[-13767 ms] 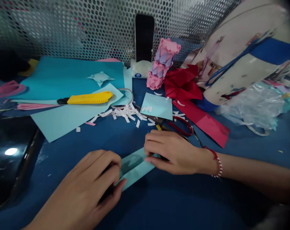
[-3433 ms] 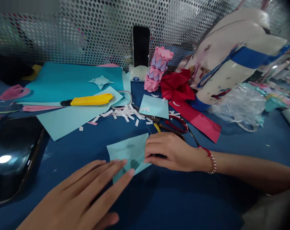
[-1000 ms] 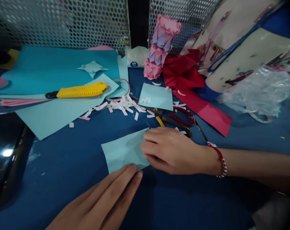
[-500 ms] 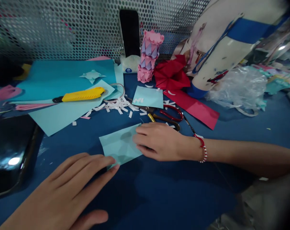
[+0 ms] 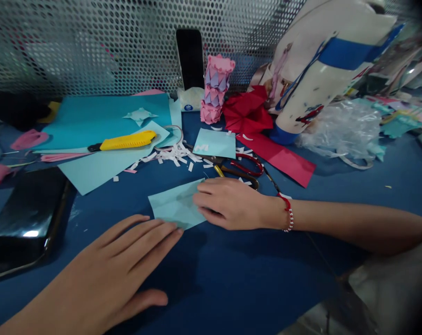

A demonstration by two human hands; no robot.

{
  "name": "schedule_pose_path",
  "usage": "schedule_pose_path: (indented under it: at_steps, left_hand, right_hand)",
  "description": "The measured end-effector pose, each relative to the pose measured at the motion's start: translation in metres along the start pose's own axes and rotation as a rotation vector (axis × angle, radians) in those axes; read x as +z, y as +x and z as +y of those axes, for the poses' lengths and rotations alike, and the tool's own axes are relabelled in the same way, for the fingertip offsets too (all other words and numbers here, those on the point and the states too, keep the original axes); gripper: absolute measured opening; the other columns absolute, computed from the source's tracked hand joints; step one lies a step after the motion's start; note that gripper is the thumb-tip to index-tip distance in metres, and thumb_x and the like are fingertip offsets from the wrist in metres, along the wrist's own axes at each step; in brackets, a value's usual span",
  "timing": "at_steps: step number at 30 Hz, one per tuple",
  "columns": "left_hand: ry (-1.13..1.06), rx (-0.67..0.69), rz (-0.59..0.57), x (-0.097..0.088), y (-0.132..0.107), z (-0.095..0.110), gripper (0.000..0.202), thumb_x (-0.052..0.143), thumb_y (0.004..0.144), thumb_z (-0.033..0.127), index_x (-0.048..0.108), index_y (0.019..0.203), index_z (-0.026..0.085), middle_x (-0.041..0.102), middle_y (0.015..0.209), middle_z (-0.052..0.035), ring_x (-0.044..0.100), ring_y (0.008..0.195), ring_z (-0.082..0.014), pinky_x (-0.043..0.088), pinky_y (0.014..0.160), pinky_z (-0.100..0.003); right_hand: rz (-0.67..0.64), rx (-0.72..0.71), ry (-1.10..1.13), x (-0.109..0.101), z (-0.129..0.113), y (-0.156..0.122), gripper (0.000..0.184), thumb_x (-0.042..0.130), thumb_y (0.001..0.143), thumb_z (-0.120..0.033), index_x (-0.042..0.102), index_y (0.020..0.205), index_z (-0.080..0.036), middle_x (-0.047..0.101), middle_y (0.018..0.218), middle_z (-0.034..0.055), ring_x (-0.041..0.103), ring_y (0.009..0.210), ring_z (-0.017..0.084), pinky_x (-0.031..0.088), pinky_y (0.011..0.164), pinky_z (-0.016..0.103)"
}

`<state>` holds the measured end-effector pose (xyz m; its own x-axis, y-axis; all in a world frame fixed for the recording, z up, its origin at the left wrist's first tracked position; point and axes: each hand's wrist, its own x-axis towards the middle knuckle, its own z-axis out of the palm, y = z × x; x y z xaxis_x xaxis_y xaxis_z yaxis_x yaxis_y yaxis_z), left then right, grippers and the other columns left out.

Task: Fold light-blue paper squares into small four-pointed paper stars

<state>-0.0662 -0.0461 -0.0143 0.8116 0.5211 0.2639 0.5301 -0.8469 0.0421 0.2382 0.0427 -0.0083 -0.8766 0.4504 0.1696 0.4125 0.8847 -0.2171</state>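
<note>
A light blue sheet of paper [image 5: 172, 204] lies on the blue tabletop between my hands. My left hand [image 5: 127, 265] rests flat along its lower left edge, fingers stretched out and thumb spread apart. At the paper's right end, my right hand [image 5: 232, 204] has its fingers curled down on the sheet, covering that end. Just beyond it lie scissors with dark red handles [image 5: 247, 165], partly under a smaller light blue square [image 5: 216, 143]. A yellow cutter knife [image 5: 129, 140] rests on other blue sheets.
White paper scraps [image 5: 176, 154] are scattered beyond the sheet. A dark phone [image 5: 26, 218] lies at left; another phone [image 5: 190, 58] leans upright against the perforated metal panel [image 5: 92, 46]. A pink and purple folded-paper tower [image 5: 216, 88], red folded paper [image 5: 247, 111] and a white-and-blue bottle [image 5: 313, 88] stand behind.
My left hand has slid slightly right and up along the paper's lower edge. My right hand stays on the right end. The whole view has shifted a little.
</note>
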Motion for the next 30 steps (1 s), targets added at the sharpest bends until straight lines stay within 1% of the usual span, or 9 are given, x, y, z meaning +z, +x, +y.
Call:
schedule_pose_path:
  at_steps: [2, 5, 9, 13, 17, 20, 24, 27, 30]
  left_hand:
    - [0.019, -0.010, 0.025, -0.002, 0.017, -0.001, 0.063, 0.026, 0.120, 0.064, 0.065, 0.153, 0.028, 0.075, 0.136, -0.0033, 0.063, 0.126, -0.0274, 0.025, 0.130, -0.039]
    - [0.042, 0.073, -0.017, -0.009, 0.040, -0.007, 0.063, 0.025, 0.120, 0.060, 0.069, 0.146, 0.024, 0.076, 0.120, -0.0053, 0.066, 0.109, -0.0279, 0.040, 0.109, -0.040]
    - [0.003, 0.156, -0.077, -0.017, 0.059, -0.017, 0.063, 0.058, 0.109, 0.070, 0.063, 0.155, 0.027, 0.075, 0.125, -0.0048, 0.070, 0.109, -0.0280, 0.048, 0.099, -0.040]
    - [-0.012, 0.179, -0.133, -0.013, 0.069, -0.019, 0.077, 0.082, 0.095, 0.068, 0.062, 0.156, 0.027, 0.075, 0.115, -0.0024, 0.072, 0.098, -0.0267, 0.052, 0.091, -0.040]
    - [0.015, 0.177, -0.147, -0.006, 0.075, -0.018, 0.079, 0.083, 0.093, 0.070, 0.062, 0.156, 0.026, 0.073, 0.109, -0.0033, 0.070, 0.090, -0.0277, 0.051, 0.083, -0.042]
    - [0.019, 0.181, -0.136, -0.002, 0.080, -0.018, 0.076, 0.077, 0.097, 0.071, 0.061, 0.156, 0.027, 0.073, 0.118, -0.0052, 0.070, 0.093, -0.0290, 0.050, 0.082, -0.042]
    - [0.019, 0.183, -0.109, 0.002, 0.082, -0.017, 0.067, 0.058, 0.108, 0.072, 0.060, 0.156, 0.026, 0.073, 0.123, -0.0076, 0.071, 0.100, -0.0297, 0.049, 0.089, -0.042]
    - [0.021, 0.135, -0.079, 0.004, 0.075, -0.009, 0.069, 0.040, 0.112, 0.076, 0.061, 0.156, 0.026, 0.071, 0.110, -0.0070, 0.067, 0.091, -0.0278, 0.047, 0.084, -0.040]
    - [0.006, 0.036, -0.044, 0.001, 0.062, -0.001, 0.067, 0.021, 0.118, 0.068, 0.063, 0.154, 0.030, 0.067, 0.102, -0.0053, 0.064, 0.087, -0.0264, 0.046, 0.080, -0.039]
  right_hand:
    - [0.008, -0.005, 0.030, 0.000, 0.000, -0.001, 0.019, 0.051, 0.114, -0.022, 0.058, 0.097, -0.019, 0.066, 0.096, 0.0052, 0.057, 0.087, 0.020, 0.044, 0.080, 0.034]
    - [0.083, 0.056, 0.191, 0.000, 0.000, -0.003, 0.011, 0.055, 0.113, -0.022, 0.056, 0.103, -0.019, 0.064, 0.093, 0.0032, 0.056, 0.083, 0.019, 0.044, 0.076, 0.032]
    - [0.328, 0.207, 0.598, 0.000, 0.003, -0.005, 0.008, 0.050, 0.117, -0.029, 0.053, 0.118, -0.020, 0.052, 0.083, -0.0044, 0.048, 0.069, 0.015, 0.039, 0.065, 0.028]
    - [0.497, 0.218, 0.776, 0.003, 0.008, -0.005, 0.013, 0.051, 0.117, -0.033, 0.055, 0.117, -0.021, 0.050, 0.089, -0.0025, 0.045, 0.074, 0.014, 0.040, 0.067, 0.027]
    - [0.483, 0.220, 0.789, 0.004, 0.008, -0.006, 0.015, 0.052, 0.117, -0.035, 0.058, 0.116, -0.021, 0.052, 0.092, -0.0011, 0.044, 0.074, 0.014, 0.038, 0.064, 0.026]
    - [0.445, 0.237, 0.772, 0.002, 0.007, -0.007, 0.013, 0.053, 0.115, -0.031, 0.060, 0.115, -0.021, 0.056, 0.093, -0.0002, 0.044, 0.073, 0.014, 0.037, 0.063, 0.026]
    - [0.385, 0.244, 0.721, -0.001, 0.006, -0.006, 0.012, 0.051, 0.113, -0.024, 0.062, 0.116, -0.021, 0.059, 0.093, -0.0004, 0.047, 0.072, 0.013, 0.038, 0.064, 0.025]
    - [0.275, 0.220, 0.613, 0.000, 0.005, -0.006, 0.014, 0.049, 0.113, -0.021, 0.062, 0.117, -0.021, 0.061, 0.088, -0.0019, 0.051, 0.068, 0.013, 0.038, 0.065, 0.026]
    - [0.187, 0.133, 0.416, 0.002, 0.004, -0.005, 0.014, 0.051, 0.107, -0.011, 0.062, 0.111, -0.020, 0.067, 0.093, 0.0014, 0.060, 0.081, 0.016, 0.040, 0.072, 0.028]
